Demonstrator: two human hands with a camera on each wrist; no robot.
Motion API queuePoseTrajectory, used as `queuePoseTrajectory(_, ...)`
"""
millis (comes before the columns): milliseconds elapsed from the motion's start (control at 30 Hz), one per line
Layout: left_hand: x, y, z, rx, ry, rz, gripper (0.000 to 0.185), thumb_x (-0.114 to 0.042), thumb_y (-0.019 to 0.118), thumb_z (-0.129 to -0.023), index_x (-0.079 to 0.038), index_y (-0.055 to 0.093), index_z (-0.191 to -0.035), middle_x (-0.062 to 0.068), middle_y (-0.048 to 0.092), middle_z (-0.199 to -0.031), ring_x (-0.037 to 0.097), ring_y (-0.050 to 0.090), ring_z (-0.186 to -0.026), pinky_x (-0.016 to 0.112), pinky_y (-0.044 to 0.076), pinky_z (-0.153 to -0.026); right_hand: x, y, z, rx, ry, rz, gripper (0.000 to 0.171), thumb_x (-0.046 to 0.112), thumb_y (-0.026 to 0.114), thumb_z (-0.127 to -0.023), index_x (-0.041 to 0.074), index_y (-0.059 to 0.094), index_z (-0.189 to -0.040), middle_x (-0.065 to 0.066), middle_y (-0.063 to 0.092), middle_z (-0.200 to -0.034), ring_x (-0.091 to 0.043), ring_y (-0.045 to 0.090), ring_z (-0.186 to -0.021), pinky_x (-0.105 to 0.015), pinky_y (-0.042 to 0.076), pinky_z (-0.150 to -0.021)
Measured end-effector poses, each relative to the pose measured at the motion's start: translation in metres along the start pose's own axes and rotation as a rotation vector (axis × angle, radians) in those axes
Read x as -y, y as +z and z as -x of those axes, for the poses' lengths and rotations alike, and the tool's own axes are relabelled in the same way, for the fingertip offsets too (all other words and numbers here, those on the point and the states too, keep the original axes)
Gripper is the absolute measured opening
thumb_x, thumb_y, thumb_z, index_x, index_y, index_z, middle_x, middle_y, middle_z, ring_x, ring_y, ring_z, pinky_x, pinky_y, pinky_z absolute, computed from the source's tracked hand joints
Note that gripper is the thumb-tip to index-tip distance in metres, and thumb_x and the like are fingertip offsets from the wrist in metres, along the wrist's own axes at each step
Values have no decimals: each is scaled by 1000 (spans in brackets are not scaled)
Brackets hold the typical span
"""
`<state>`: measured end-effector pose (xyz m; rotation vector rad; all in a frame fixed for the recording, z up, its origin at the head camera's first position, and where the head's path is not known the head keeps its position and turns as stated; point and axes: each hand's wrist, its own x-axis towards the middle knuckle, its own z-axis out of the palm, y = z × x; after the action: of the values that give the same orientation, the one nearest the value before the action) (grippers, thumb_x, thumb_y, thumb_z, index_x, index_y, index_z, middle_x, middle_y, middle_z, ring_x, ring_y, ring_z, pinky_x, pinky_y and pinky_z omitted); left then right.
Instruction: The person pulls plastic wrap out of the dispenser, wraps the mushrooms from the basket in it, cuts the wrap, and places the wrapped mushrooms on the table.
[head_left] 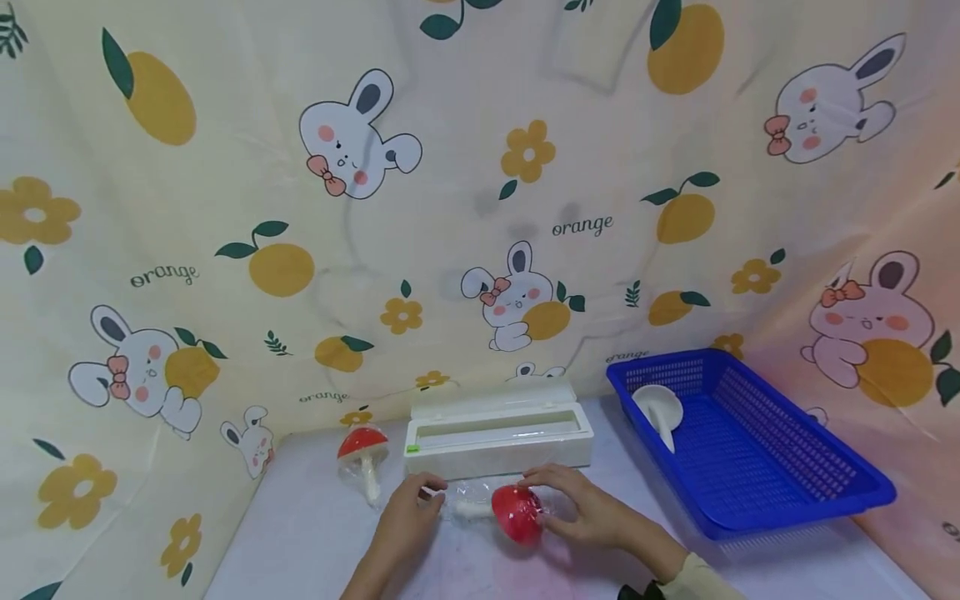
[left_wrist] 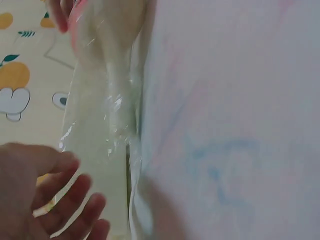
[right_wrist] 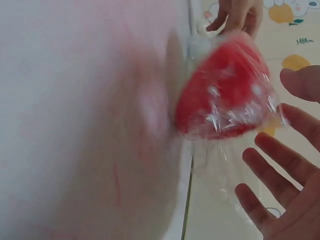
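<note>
A red-capped toy mushroom (head_left: pixel 517 514) with a pale stem lies on its side between my hands, wrapped in clear plastic film (left_wrist: pixel 117 102). My left hand (head_left: pixel 408 515) is at the stem end, its fingers loosely bent beside the film edge. Near the cap, my right hand (head_left: pixel 588 512) has its fingers spread, and a fingertip meets or nearly meets the film in the right wrist view. Behind the hands stands a white cling film dispenser (head_left: pixel 498 454), lid up, with a green piece at its left end. Another wrapped mushroom (head_left: pixel 363 454) rests to its left.
At the right sits a blue plastic basket (head_left: pixel 787 521) with a white ladle-like scoop (head_left: pixel 658 408) inside. A patterned cloth (head_left: pixel 450 208) with rabbits and oranges hangs behind the white-covered table (head_left: pixel 300 533).
</note>
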<state>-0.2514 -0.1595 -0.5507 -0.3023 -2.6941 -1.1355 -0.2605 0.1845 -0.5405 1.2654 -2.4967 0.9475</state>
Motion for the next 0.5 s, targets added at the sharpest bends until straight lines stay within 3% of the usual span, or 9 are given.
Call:
queuePoseTrajectory(100, 3, -6, -5, -108, -59, 18, 12, -16, 77, -99, -12, 67, -104, 2, 66, -102, 21, 66, -95, 33, 53, -79, 0, -2, -2, 7, 11, -33, 41, 29, 74, -103, 19, 65, -141, -2, 66, -143, -27, 60, -134, -62, 51, -106)
queuePoseTrajectory(200, 6, -10, -11, -173, -115, 29, 22, -20, 80, -98, -9, 63, -108, 4, 63, -104, 21, 64, -97, 34, 54, -83, 0, -2, -4, 5, -28, -68, 38, 21, 74, -103, 14, 65, -139, -1, 69, -137, -27, 66, -125, -52, 55, -104)
queuePoseTrajectory(333, 11, -12, -19, -214, -160, 37, 44, -25, 84, -96, -5, 56, -123, 11, 61, -117, 27, 61, -106, 42, 54, -92, 0, -1, -8, 14, -53, -104, 37, 15, 74, -103, 11, 65, -139, -5, 72, -132, -30, 69, -117, -47, 58, -101)
queuePoseTrajectory(500, 20, -13, -28, -216, -191, 42, 74, -39, 85, -94, -4, 46, -146, 18, 56, -138, 34, 57, -120, 52, 53, -102, 6, -5, -18, 50, 40, -110, 32, 21, 71, -105, 23, 67, -137, -3, 72, -131, -23, 67, -122, -51, 56, -104)
